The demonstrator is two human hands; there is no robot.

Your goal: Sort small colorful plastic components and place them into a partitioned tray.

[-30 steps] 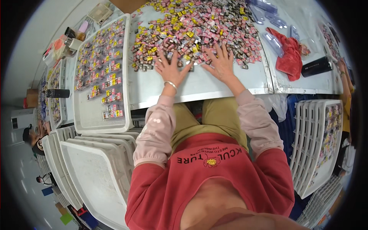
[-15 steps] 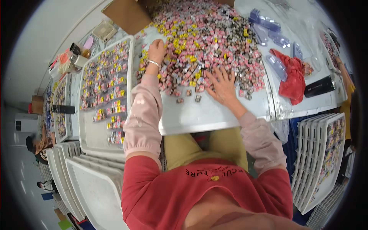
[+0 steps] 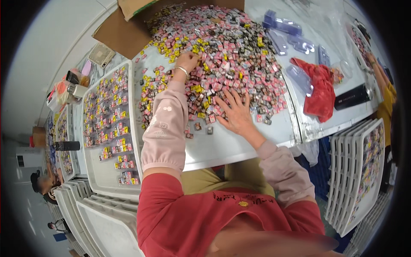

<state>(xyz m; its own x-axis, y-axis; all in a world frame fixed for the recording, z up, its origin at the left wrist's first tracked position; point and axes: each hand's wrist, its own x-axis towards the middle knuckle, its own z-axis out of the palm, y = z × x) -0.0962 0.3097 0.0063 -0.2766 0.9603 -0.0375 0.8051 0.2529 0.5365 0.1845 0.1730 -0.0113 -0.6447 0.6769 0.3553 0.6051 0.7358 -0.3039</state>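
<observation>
A wide heap of small square pieces (image 3: 233, 64) in pink, yellow, black and grey covers the table in front of me. My left hand (image 3: 187, 61) is over the left-middle part of the heap. Its fingers are curled together and point down; whatever they hold, if anything, is hidden. My right hand (image 3: 235, 115) rests at the near edge of the heap with its fingers spread, touching the pieces and gripping none. A few loose pieces lie between my wrists. On the left, a white tray (image 3: 96, 170) carries rows of clear holders filled with similar pieces.
A cardboard box (image 3: 124, 34) stands beyond the heap. To the right lie clear plastic holders (image 3: 284, 26), a red cloth (image 3: 320, 92) and a black cylinder (image 3: 353, 97). Stacked white trays (image 3: 107, 218) are at lower left, with more trays (image 3: 342, 175) at right. Other people work at both sides.
My left hand has moved right, from the heap's left edge to over its pieces. My right hand stays spread at the near edge. The whole view has shifted slightly.
</observation>
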